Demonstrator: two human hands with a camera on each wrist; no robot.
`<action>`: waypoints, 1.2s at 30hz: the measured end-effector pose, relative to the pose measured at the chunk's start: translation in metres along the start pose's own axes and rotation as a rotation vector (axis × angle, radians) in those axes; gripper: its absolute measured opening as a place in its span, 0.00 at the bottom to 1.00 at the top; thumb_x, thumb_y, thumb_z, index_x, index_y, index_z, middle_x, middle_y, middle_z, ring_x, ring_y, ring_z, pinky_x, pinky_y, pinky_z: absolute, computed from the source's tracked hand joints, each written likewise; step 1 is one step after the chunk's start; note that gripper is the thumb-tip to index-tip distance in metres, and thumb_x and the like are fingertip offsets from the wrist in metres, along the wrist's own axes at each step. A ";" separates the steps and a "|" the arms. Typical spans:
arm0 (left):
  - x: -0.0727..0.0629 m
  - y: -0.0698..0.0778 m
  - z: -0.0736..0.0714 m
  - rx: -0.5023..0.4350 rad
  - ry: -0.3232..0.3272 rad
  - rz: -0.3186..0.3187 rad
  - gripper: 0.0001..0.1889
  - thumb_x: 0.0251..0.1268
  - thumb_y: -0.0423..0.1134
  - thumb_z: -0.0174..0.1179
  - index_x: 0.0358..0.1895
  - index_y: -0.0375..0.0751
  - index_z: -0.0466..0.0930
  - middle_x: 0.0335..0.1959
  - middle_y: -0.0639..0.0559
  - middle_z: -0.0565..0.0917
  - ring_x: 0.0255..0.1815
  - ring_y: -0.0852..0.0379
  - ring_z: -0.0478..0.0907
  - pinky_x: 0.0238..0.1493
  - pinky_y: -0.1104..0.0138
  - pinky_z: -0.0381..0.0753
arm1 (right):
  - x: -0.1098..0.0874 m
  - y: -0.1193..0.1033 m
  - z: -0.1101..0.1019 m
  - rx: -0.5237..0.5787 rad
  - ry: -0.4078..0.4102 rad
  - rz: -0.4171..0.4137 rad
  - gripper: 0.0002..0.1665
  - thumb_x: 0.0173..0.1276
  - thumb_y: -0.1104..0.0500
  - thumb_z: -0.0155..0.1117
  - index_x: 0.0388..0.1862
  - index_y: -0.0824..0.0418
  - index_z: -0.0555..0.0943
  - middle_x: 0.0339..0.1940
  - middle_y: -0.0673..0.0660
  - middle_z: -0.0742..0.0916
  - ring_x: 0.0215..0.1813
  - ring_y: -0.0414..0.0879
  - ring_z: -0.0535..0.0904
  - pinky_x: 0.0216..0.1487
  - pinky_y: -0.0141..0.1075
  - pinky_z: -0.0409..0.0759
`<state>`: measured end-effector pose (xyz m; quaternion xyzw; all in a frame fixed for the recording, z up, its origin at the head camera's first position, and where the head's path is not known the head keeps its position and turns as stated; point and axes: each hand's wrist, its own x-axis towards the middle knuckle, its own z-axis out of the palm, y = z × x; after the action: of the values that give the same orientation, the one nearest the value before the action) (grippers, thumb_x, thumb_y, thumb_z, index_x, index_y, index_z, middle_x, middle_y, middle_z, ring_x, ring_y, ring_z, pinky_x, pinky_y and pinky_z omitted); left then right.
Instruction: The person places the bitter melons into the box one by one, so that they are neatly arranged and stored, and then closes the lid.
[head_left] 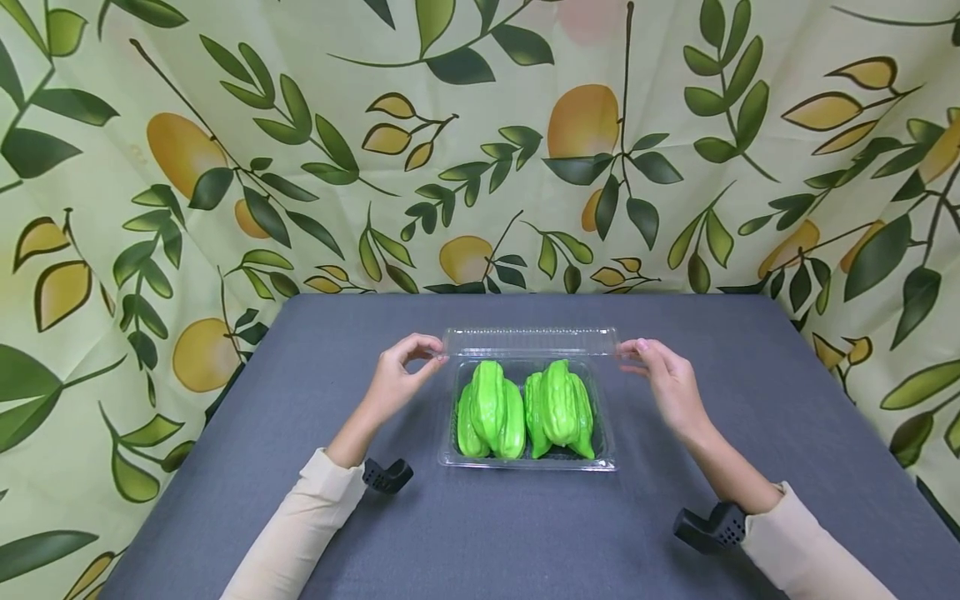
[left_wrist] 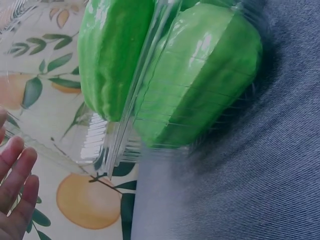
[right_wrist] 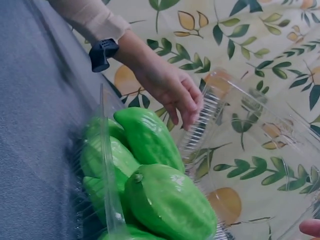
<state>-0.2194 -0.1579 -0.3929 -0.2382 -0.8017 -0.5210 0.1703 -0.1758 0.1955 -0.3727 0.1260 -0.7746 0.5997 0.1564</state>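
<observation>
A clear plastic clamshell container [head_left: 527, 464] sits on the table, its see-through lid [head_left: 529, 342] raised at the back. Inside lie several glossy, bright green, ridged gourd-shaped pieces [head_left: 491, 408], stacked in two groups. My left hand [head_left: 397, 375] pinches the lid's left edge between thumb and fingertips; the right wrist view shows this hand [right_wrist: 167, 90] beside the lid's ribbed side. On the other side, my right hand [head_left: 667, 383] holds the lid's right edge with its fingertips. Only a fingertip [right_wrist: 311, 228] of it enters the right wrist view.
A dark grey cloth-covered table [head_left: 480, 533] lies under the container. Behind it hangs a curtain [head_left: 480, 167] printed with leaves and orange fruit. Black wrist devices [head_left: 387, 476] are worn on both forearms, below beige sleeves [head_left: 307, 525].
</observation>
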 end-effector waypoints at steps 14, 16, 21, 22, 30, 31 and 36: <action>-0.012 0.004 -0.003 -0.029 -0.086 -0.047 0.13 0.58 0.26 0.63 0.47 0.27 0.78 0.48 0.34 0.81 0.48 0.78 0.73 0.54 0.69 0.81 | -0.012 0.001 -0.004 -0.032 -0.038 -0.003 0.23 0.79 0.60 0.41 0.49 0.79 0.75 0.41 0.28 0.82 0.44 0.22 0.80 0.50 0.17 0.78; -0.015 0.006 -0.004 -0.041 -0.107 -0.060 0.13 0.59 0.25 0.62 0.48 0.27 0.77 0.50 0.33 0.80 0.50 0.78 0.72 0.55 0.71 0.80 | -0.013 0.002 -0.005 -0.054 -0.048 -0.008 0.22 0.79 0.59 0.41 0.49 0.78 0.75 0.42 0.27 0.81 0.44 0.22 0.80 0.50 0.17 0.77; -0.020 0.010 -0.005 -0.052 -0.129 -0.082 0.14 0.62 0.27 0.60 0.50 0.27 0.77 0.53 0.33 0.79 0.53 0.78 0.72 0.58 0.65 0.79 | -0.017 0.006 -0.004 -0.069 -0.049 -0.039 0.20 0.78 0.62 0.42 0.49 0.78 0.76 0.43 0.25 0.80 0.44 0.21 0.79 0.50 0.15 0.76; -0.020 0.010 -0.005 -0.053 -0.130 -0.081 0.14 0.63 0.27 0.59 0.50 0.27 0.77 0.53 0.33 0.79 0.53 0.78 0.71 0.59 0.63 0.80 | -0.018 0.006 -0.004 -0.066 -0.044 -0.044 0.20 0.78 0.63 0.42 0.49 0.79 0.76 0.43 0.26 0.80 0.44 0.21 0.79 0.49 0.14 0.75; -0.028 0.005 -0.004 -0.067 -0.138 -0.039 0.16 0.60 0.25 0.60 0.52 0.27 0.76 0.54 0.32 0.78 0.55 0.71 0.74 0.58 0.60 0.80 | -0.029 0.012 -0.002 -0.107 -0.027 -0.051 0.18 0.77 0.64 0.44 0.55 0.74 0.76 0.47 0.25 0.79 0.48 0.18 0.76 0.50 0.12 0.72; -0.029 0.004 -0.004 -0.071 -0.143 -0.032 0.17 0.59 0.25 0.61 0.52 0.27 0.76 0.55 0.32 0.78 0.56 0.71 0.74 0.58 0.62 0.80 | -0.031 0.013 -0.002 -0.111 -0.027 -0.051 0.18 0.77 0.65 0.44 0.56 0.74 0.76 0.48 0.24 0.78 0.48 0.18 0.75 0.50 0.12 0.71; -0.034 0.002 -0.003 -0.097 -0.172 -0.012 0.19 0.56 0.26 0.64 0.53 0.29 0.75 0.58 0.32 0.77 0.60 0.64 0.74 0.57 0.68 0.79 | -0.039 0.018 -0.002 -0.093 -0.031 -0.065 0.19 0.75 0.67 0.45 0.59 0.74 0.73 0.50 0.24 0.78 0.49 0.18 0.76 0.50 0.12 0.71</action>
<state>-0.1902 -0.1673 -0.4078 -0.2852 -0.7886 -0.5379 0.0857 -0.1468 0.2025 -0.4039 0.1530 -0.7996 0.5555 0.1695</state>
